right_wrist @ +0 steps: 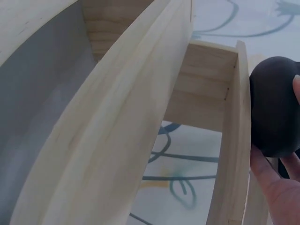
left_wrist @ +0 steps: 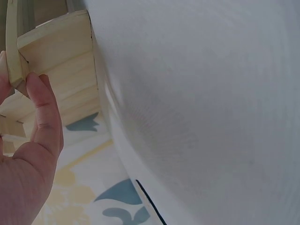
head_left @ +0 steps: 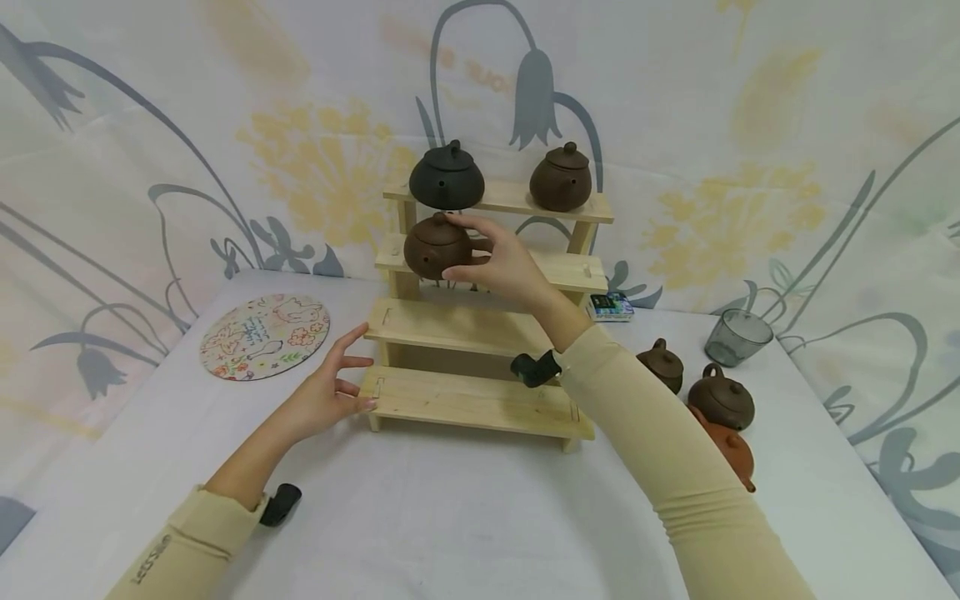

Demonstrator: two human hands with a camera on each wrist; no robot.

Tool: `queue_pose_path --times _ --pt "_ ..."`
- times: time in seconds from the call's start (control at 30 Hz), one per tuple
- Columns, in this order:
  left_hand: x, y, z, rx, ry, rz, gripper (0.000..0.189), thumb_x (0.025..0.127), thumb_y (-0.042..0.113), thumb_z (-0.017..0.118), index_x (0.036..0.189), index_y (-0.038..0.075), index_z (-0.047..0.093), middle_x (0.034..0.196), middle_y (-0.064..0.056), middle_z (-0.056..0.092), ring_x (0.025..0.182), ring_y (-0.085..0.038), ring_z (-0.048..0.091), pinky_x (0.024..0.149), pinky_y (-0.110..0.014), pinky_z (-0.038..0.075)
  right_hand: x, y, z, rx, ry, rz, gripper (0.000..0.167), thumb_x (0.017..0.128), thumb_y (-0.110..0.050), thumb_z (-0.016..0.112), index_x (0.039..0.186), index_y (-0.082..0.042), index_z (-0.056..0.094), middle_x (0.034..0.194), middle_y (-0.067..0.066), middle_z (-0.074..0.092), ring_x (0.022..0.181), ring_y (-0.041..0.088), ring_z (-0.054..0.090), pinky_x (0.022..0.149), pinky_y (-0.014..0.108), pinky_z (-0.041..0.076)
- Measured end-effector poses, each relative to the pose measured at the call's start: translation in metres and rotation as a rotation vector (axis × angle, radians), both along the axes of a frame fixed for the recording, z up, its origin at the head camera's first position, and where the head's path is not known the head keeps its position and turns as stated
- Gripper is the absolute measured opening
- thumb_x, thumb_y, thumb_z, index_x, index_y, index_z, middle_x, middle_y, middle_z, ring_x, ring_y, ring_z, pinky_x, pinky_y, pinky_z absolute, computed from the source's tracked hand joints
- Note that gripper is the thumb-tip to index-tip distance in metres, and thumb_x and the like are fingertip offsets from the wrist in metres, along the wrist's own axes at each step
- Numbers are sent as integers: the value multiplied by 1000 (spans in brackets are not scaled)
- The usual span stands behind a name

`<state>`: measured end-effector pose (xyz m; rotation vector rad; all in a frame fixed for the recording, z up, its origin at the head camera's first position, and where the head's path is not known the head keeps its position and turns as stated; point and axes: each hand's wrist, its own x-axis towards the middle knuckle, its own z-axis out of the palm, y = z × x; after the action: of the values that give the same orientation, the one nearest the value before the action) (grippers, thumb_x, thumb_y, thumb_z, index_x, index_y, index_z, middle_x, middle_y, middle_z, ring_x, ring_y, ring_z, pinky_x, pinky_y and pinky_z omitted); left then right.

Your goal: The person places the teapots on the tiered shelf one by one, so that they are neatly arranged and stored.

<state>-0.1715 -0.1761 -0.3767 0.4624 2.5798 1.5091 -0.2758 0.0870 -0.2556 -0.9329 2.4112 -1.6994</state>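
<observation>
A brown clay teapot (head_left: 437, 248) is in my right hand (head_left: 504, 260), which grips it at the handle side with a finger by the lid. Its base is right at the second-highest board of a stepped wooden display stand (head_left: 465, 327). In the right wrist view the dark teapot body (right_wrist: 274, 108) and fingers (right_wrist: 274, 183) show beside that board. My left hand (head_left: 322, 400) holds the stand's left end near the lowest boards. The left wrist view shows its curled fingers (left_wrist: 46, 110) around a board's end.
A black teapot (head_left: 447, 182) and another brown teapot (head_left: 561, 180) stand on the top board. To the right are two dark brown teapots (head_left: 722, 400), an orange teapot (head_left: 731, 450), a grey glass cup (head_left: 738, 337) and a small patterned box (head_left: 611, 307). A round floral mat (head_left: 264, 337) lies left.
</observation>
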Motion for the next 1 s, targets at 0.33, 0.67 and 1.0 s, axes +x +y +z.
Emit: queue_pose_path --times 0.33,0.67,1.0 --pt "-1 1 0 3 -1 -5 100 79 -3 70 150 29 6 132 -29 41 84 -28 59 67 -36 47 6 13 -1 -55 -25 -50 64 80 -2 72 137 -8 45 139 4 41 122 25 46 90 35 44" --pt "-1 1 -1 -5 5 -5 101 79 -4 71 150 28 6 132 -30 41 83 -27 59 67 -35 48 33 51 4 -186 24 -108 54 78 5 71 128 3 51 128 13 51 117 24 50 93 36 42" --pt "0 0 -1 -16 16 -10 101 79 -3 70 150 27 5 131 -30 41 84 -30 59 69 -37 48 67 91 -1 -255 -10 -125 46 79 5 70 122 -6 56 129 10 51 118 38 47 89 35 45"
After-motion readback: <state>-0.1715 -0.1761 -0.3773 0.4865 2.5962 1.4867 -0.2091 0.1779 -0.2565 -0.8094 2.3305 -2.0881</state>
